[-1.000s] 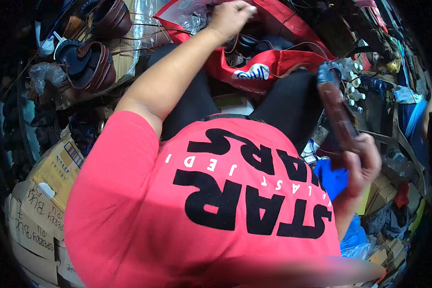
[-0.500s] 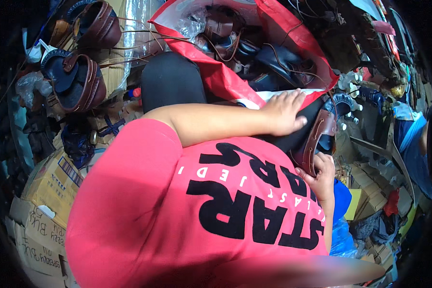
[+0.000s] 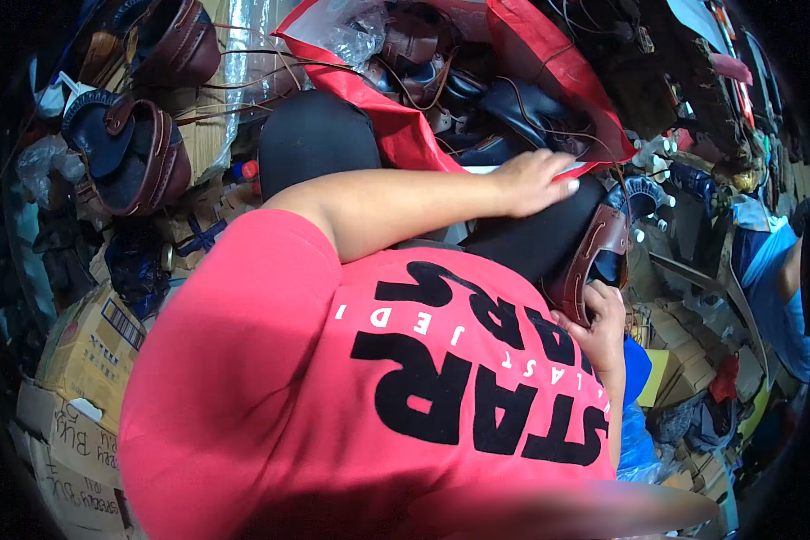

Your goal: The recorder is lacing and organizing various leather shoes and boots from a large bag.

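Observation:
A dark brown leather moccasin-style shoe point(image 3: 596, 256), with a navy gathered lining and a lace threaded along its side, is tilted over my right thigh. My right hand point(image 3: 598, 328) is closed on its lower end, thumb and fingers at the edge. My left arm crosses in front of my body. My left hand point(image 3: 538, 184) is open above the right thigh, fingers stretched toward the shoe and holding nothing that I can see. Just beyond it is the near rim of a red and white bag point(image 3: 414, 148), filled with similar brown and navy shoes point(image 3: 522, 112) with long loose laces.
Two more brown shoes, one lower point(image 3: 144, 162) and one higher point(image 3: 178, 45), sit at the left on cardboard. A yellowish carton point(image 3: 90, 346) stands at the lower left. Small white-capped bottles point(image 3: 661, 169) lie beyond the held shoe. Part of another person point(image 3: 794, 270) shows at the far right.
My left hand has shifted slightly and turned, its fingers now closer together and pointing more to the right. The right hand keeps its hold on the shoe. The view has moved a little.

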Demonstrator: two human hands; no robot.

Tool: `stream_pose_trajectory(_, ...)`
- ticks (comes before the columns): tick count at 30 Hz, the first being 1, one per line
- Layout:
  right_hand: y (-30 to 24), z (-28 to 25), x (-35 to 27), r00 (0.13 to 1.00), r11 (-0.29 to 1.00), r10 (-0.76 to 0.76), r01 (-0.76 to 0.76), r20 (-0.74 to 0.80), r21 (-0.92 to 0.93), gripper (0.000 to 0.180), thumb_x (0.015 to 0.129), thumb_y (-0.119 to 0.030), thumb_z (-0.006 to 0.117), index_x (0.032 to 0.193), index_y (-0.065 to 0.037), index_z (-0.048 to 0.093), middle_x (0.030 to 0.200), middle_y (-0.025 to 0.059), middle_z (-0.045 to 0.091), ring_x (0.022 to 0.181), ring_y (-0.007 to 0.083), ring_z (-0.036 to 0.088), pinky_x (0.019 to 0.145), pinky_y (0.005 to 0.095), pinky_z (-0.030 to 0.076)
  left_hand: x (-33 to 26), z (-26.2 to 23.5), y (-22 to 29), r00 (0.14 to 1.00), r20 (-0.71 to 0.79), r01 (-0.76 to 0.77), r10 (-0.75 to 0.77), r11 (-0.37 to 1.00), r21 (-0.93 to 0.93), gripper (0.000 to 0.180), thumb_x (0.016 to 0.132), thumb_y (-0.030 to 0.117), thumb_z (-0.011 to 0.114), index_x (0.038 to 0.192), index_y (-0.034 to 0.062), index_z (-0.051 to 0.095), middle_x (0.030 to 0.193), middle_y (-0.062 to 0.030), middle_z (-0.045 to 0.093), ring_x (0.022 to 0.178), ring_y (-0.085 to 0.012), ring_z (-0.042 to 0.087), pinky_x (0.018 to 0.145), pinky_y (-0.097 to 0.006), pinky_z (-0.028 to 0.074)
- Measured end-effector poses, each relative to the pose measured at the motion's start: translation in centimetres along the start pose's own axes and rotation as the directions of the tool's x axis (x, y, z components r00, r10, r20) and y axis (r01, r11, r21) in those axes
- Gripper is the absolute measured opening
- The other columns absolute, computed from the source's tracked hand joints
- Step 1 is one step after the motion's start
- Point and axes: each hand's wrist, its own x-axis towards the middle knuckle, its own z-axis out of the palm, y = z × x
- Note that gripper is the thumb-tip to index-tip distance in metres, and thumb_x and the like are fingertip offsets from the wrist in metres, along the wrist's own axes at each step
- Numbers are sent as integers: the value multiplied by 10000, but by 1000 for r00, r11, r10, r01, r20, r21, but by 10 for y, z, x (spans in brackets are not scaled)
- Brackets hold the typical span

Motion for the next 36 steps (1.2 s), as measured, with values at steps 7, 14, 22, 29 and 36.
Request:
stream_pose_trajectory(7,4,5,-6,999,1000,6,-6,-43,12,341,573,-313,772,722,-55,607,705,88,507,698,310,491,680,389,382,67,-41,-11,997,-65,-21,37,971,239,331,895,346,499,1033,75,627,1053,-173,562,956,-347,548,862,-444,435)
stream_pose_trajectory(14,7,2,-5,1000,999,30,-30,-4,23,357,574,-323,771,755,-56,618,721,90,516,725,310,498,684,398,383,56,-148,-76,500,-809,727,-309,657,198,541,696,373,672,1139,83,563,1235,-150,466,1198,-351,399,984,-501,336)
stream_pose_trajectory(22,13,6,-8,999,999,35,-34,-38,41,363,577,-332,777,756,-61,616,715,84,519,712,308,500,672,393,379,42,-175,-105,284,-687,719,-668,623,-308,535,715,320,670,1095,-42,569,1162,-273,564,1128,-378,530,991,-416,399)
stream_pose_trajectory(29,6,6,-5,996,998,-2,8,-92,70,362,574,-326,787,767,-63,630,719,80,534,706,310,509,661,400,384,30,-197,-101,424,-727,220,-540,840,-496,448,818,383,589,914,-53,636,919,-202,660,874,-321,631,801,-379,472)
stream_pose_trajectory(36,-1,3,-5,993,995,7,5,-121,95,348,585,-319,789,757,-62,630,726,76,540,713,309,513,664,402,389,-27,-218,44,808,-385,-125,-447,508,-852,406,895,433,510,997,60,633,884,-86,677,800,-211,651,742,-369,526)
